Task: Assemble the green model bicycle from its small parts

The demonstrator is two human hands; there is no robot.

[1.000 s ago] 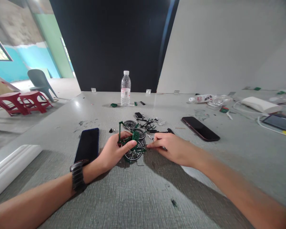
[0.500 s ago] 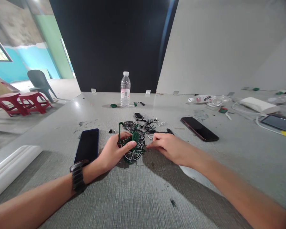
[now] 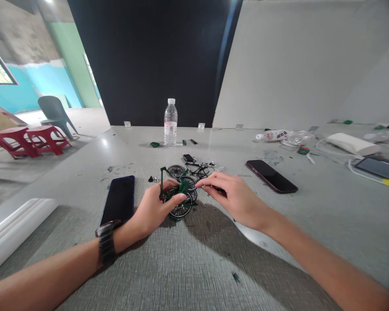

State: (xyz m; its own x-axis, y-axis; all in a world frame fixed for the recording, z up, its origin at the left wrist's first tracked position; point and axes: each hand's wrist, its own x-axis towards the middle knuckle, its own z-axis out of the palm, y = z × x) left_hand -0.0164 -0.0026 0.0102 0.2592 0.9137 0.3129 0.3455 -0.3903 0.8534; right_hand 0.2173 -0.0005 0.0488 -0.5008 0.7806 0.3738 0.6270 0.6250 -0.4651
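My left hand holds a green miniature bicycle frame with the thumb across its near side and the fingers behind. A spoked wheel sits at the low end of the frame, just below my thumb. To the right, my right hand is pinched, its fingertips close to the green frame. A small thin piece shows at those fingertips, too tiny to make out. Beyond the hands lie another spoked wheel, a black miniature bicycle frame and small loose parts, some hidden behind my right hand.
A blue-edged phone lies beside my left wrist, and a dark phone rests to the right. A water bottle stands near the back panel. Cables and a white device are at far right; a white plastic piece is at left.
My right hand has lifted off the tabletop and moved toward the green frame, fingertips now pinched beside it. My left hand keeps its hold on the frame, which has shifted only slightly.
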